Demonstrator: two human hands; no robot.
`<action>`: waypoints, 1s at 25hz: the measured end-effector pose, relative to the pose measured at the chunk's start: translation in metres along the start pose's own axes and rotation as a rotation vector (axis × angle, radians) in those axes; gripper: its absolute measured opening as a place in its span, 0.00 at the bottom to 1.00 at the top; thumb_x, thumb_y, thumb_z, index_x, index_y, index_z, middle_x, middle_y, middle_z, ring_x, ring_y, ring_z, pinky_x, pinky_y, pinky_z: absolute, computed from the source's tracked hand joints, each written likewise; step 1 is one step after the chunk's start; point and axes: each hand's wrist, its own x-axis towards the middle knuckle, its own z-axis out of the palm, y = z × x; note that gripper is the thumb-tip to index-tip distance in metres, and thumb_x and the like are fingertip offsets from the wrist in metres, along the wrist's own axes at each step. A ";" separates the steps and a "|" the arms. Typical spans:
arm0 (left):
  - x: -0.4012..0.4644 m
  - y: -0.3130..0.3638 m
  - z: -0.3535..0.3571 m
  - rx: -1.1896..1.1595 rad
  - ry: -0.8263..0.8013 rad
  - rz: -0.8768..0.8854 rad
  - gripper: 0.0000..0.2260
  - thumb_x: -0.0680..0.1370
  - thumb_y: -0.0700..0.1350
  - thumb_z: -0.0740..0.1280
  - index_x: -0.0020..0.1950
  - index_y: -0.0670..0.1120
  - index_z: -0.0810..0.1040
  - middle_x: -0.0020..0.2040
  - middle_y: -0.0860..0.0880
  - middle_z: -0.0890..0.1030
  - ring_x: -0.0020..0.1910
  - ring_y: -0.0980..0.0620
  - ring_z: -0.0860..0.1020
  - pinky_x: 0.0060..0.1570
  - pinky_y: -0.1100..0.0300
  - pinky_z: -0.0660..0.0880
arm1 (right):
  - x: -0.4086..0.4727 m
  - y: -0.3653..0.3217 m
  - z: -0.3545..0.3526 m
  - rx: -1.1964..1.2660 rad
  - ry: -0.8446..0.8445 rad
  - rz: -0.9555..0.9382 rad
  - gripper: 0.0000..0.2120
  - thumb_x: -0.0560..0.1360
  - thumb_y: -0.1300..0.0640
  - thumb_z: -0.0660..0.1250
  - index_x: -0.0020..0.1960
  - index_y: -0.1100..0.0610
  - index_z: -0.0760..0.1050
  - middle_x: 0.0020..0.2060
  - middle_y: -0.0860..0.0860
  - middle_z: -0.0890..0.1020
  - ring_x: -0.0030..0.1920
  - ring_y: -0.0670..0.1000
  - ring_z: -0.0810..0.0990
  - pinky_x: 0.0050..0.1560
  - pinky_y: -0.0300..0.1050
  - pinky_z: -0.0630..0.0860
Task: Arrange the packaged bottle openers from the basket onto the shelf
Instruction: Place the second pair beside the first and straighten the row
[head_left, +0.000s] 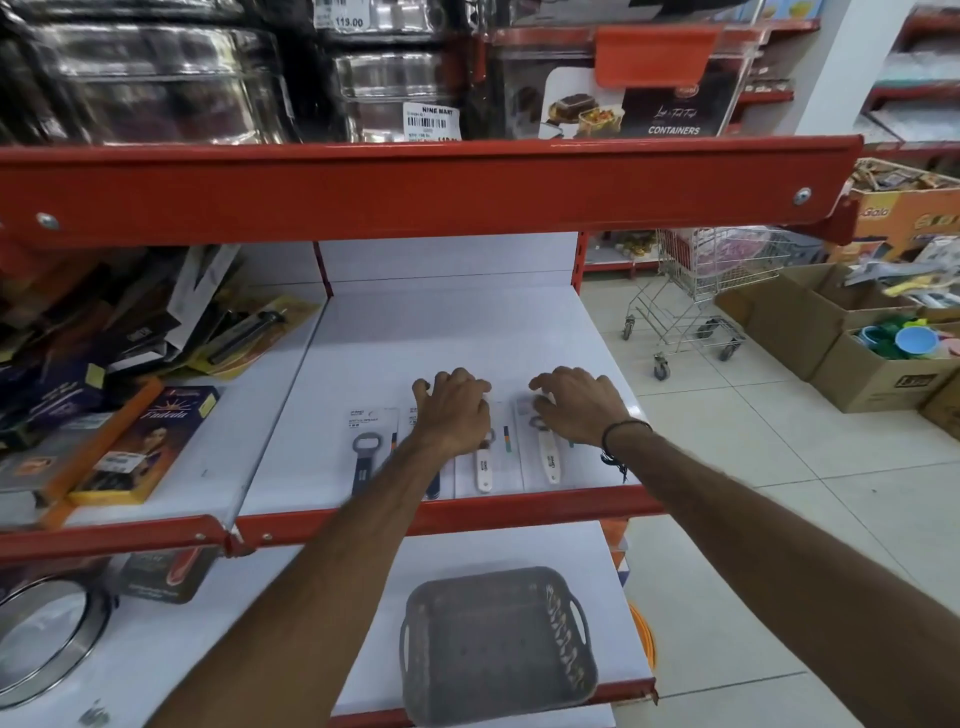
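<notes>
Several packaged bottle openers lie in a row near the front of the white shelf (441, 332). At the left is a dark-handled opener (365, 457); my left forearm hides most of a second dark one. A white-handled opener (484, 470) and another white-handled opener (549, 457) lie to the right. My left hand (454, 410) rests fingers-down on the tops of the middle packages. My right hand (576, 402) presses on the top of the rightmost package. On the lower shelf stands the grey basket (498, 644), with nothing visible inside.
A red shelf beam (415, 187) runs overhead with glass containers above it. Packaged kitchen goods (130, 426) crowd the left bay. A metal trolley (696, 296) and cardboard boxes (857, 353) stand on the tiled floor to the right. A steel-rimmed lid (47, 639) sits lower left.
</notes>
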 end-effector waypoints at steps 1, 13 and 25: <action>-0.004 -0.006 -0.002 -0.024 -0.046 -0.003 0.19 0.82 0.42 0.56 0.72 0.49 0.72 0.73 0.48 0.72 0.72 0.47 0.67 0.72 0.42 0.52 | -0.002 0.000 -0.001 -0.015 -0.007 0.004 0.21 0.79 0.47 0.57 0.70 0.50 0.72 0.66 0.52 0.77 0.64 0.56 0.75 0.62 0.55 0.69; -0.088 -0.120 -0.073 -0.018 -0.251 -0.161 0.26 0.78 0.53 0.67 0.75 0.52 0.69 0.78 0.51 0.68 0.77 0.51 0.63 0.78 0.51 0.44 | -0.011 -0.098 -0.011 0.133 -0.407 -0.276 0.44 0.68 0.36 0.73 0.78 0.49 0.60 0.79 0.45 0.59 0.78 0.50 0.57 0.79 0.52 0.53; -0.099 -0.118 -0.072 -0.024 -0.296 -0.133 0.36 0.66 0.50 0.65 0.76 0.53 0.66 0.79 0.51 0.65 0.79 0.53 0.59 0.79 0.50 0.35 | -0.010 -0.119 -0.002 0.036 -0.438 -0.316 0.40 0.70 0.34 0.70 0.78 0.46 0.62 0.78 0.51 0.60 0.78 0.55 0.57 0.79 0.58 0.45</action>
